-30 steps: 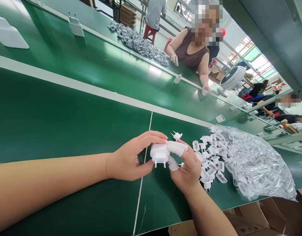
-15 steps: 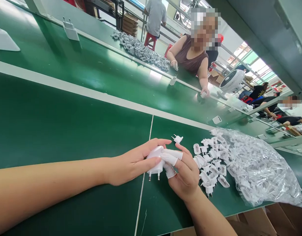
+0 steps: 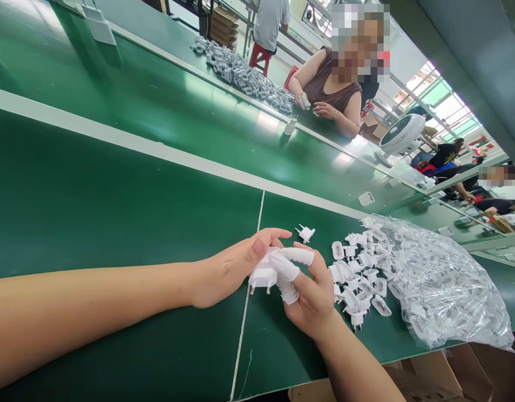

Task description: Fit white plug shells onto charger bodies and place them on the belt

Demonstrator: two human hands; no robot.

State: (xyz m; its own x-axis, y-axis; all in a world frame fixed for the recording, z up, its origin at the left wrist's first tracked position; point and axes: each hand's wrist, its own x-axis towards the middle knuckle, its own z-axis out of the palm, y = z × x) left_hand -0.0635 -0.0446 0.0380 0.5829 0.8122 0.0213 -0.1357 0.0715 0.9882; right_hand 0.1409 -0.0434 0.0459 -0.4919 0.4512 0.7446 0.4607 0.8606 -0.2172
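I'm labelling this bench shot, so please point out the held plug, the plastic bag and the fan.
Held plug [image 3: 263,276]: head view, on its white body above the pins.
Plastic bag [image 3: 458,290]: head view, on its clear wall.
Fan [image 3: 402,134]: head view, on its round head.

The two-pin plug [image 3: 262,277] is white, its pins [image 3: 268,290] silvery; the finger cots [image 3: 287,266] are white too. The workbench [image 3: 115,223] is green, crossed by an off-white strip [image 3: 157,148]. The co-worker's sleeveless top [image 3: 318,86] looks plain brown, though distance blurs it. The stool [image 3: 260,56] is red.
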